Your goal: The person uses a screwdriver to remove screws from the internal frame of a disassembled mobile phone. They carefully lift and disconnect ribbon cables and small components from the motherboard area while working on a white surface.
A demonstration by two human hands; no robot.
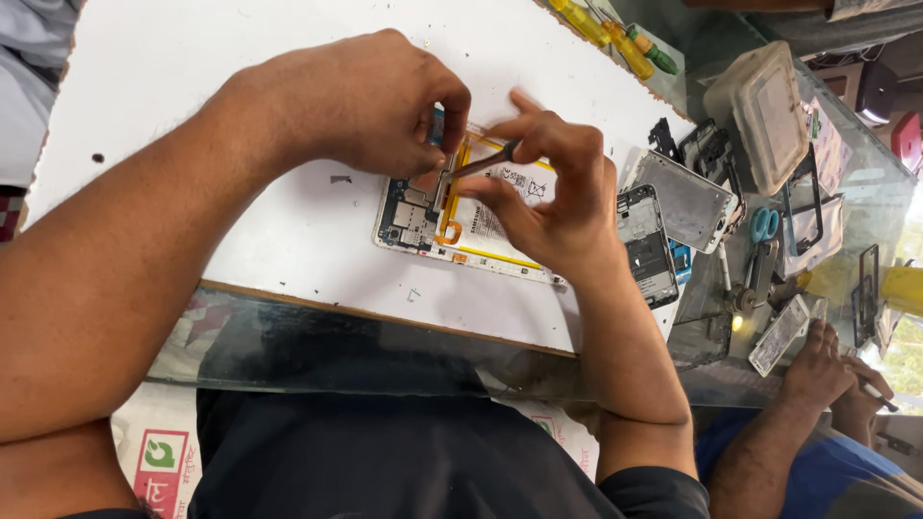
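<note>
One opened tablet (452, 226) lies on the white board (240, 77), its battery and circuit boards bared. The left hand (361, 101) pinches the tablet's upper edge. The right hand (558, 192) grips one pair of tweezers (481, 165), tips on the tablet's innards. Beside them lie two opened phones (663, 221), three screwdrivers (615, 34) and one pair of blue scissors (764, 224). A co-worker's two hands (836, 370) rest at the bench's edge.

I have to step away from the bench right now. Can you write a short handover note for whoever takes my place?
Left hand steadies the top edge of the opened tablet on the white board.
Right hand pinches tweezers, tips at the circuit board beside the battery.
Done: back cover off, insides exposed.
Left: battery and boards are in place.
Opened phones lie to the right; screwdrivers at the far edge.
</note>
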